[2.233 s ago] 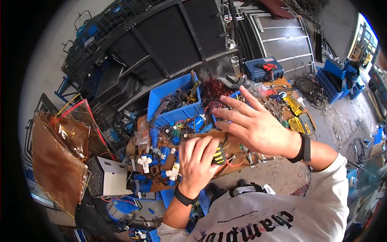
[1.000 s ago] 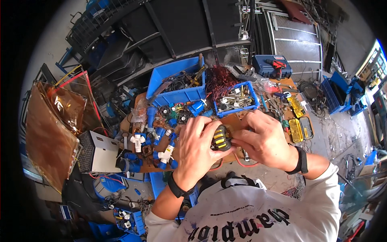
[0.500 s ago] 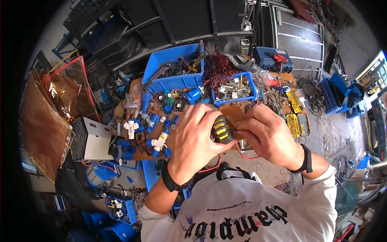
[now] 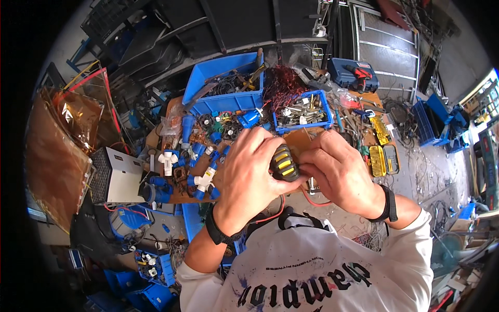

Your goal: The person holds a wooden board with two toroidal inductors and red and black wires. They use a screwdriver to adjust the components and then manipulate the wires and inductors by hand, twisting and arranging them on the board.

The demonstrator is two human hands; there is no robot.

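My left hand [image 4: 253,179] is closed round a chunky black thing with yellow ribs [image 4: 285,163], rounded like a grip or knob; its exact kind does not show. Close against its right side, my right hand [image 4: 340,174] has thumb and fingers pinched together. Whatever lies between those fingertips is too small and hidden to make out. Both hands are up in front of my chest, over the near edge of the cluttered wooden workbench [image 4: 221,179]. A red cable [image 4: 312,200] passes below the hands.
Behind my hands stand a large blue bin of tools [image 4: 223,104] and a smaller blue tray of metal parts [image 4: 327,122]. Blue-and-white plug connectors [image 4: 206,179] lie at left. A yellow bit set [image 4: 377,161], red drill [image 4: 360,77] and blue case [image 4: 338,75] are at right.
The black-and-yellow thing has turned slightly in my left hand. My right fingers have shifted a little left and closed in on its side.
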